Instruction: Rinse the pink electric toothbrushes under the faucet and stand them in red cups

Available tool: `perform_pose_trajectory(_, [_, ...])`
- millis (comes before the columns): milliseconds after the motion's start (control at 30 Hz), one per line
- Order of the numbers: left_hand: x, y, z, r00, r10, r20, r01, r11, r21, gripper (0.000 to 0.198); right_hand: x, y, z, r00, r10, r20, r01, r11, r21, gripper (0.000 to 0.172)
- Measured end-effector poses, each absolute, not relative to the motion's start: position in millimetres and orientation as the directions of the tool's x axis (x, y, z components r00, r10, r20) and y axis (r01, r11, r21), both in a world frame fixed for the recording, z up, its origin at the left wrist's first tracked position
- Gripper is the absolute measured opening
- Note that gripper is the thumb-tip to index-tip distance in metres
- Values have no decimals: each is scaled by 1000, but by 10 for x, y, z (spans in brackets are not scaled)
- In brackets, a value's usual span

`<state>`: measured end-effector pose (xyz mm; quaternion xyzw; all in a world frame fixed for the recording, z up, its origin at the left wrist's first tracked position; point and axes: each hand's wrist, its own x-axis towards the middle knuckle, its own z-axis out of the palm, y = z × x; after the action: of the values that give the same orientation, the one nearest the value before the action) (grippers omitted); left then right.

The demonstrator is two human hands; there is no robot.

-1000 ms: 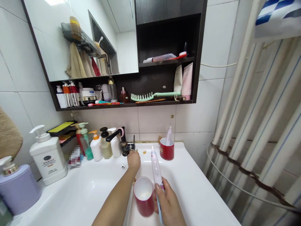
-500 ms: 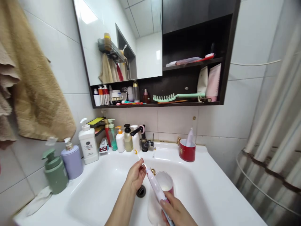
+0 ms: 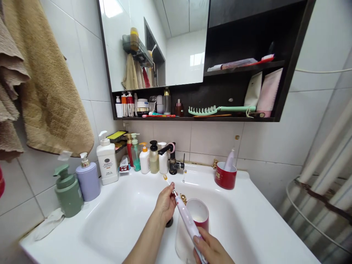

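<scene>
My right hand (image 3: 210,251) is wrapped round the handle of a white and pink electric toothbrush (image 3: 187,222) that slants up to the left over the white sink (image 3: 123,220). My left hand (image 3: 166,201) pinches the thin neck of the brush just below its head (image 3: 165,178). A red cup (image 3: 200,216) with a white inside sits in the basin right behind the handle. The black faucet (image 3: 172,157) stands behind the hands.
A second red cup (image 3: 226,176) holding another toothbrush sits at the sink's back right. Pump bottles (image 3: 107,159) line the back and left rim. A brown towel (image 3: 52,91) hangs on the left wall. A shelf with a green comb (image 3: 217,109) hangs above. A curtain (image 3: 327,157) is on the right.
My left hand left the faucet and came back to pinch the toothbrush neck. The brush tilted from near upright to slanting left. The view swung left and now shows the towel.
</scene>
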<state>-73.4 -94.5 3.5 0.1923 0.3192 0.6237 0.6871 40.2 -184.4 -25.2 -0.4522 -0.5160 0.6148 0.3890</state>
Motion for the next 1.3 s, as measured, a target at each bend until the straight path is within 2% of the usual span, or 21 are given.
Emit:
perform_pose_trajectory(167, [-712,-982,24,22,988,-155,-701,126,702,17,431,-1840,-257,-325,932,-163,73,-147,-986,42])
perform_pose_trajectory(367, [-657,-1047,38,87,990,-111,-641,141,755,27,435,-1846,-211,-345,927,-147,45,-140,-989,40])
perform_pose_trajectory(500, [-636,-1075,42,168,981,-96,-596,179,782,29,430,-1854,-212,-298,945,-137,44,-130,-991,46])
perform_pose_trajectory(800, [-609,-1110,63,209,969,-133,-595,234,769,21,420,-1860,-160,-255,959,-127,-6,-133,-991,46])
perform_pose_trajectory(1033, [-594,-1114,50,164,979,-124,-603,199,772,14,426,-1862,-182,-190,972,-139,67,-128,-989,46])
perform_pose_trajectory(1300, [-617,-1096,43,216,967,-133,-583,237,777,11,406,-1893,-147,-275,946,-171,-41,-189,-981,49])
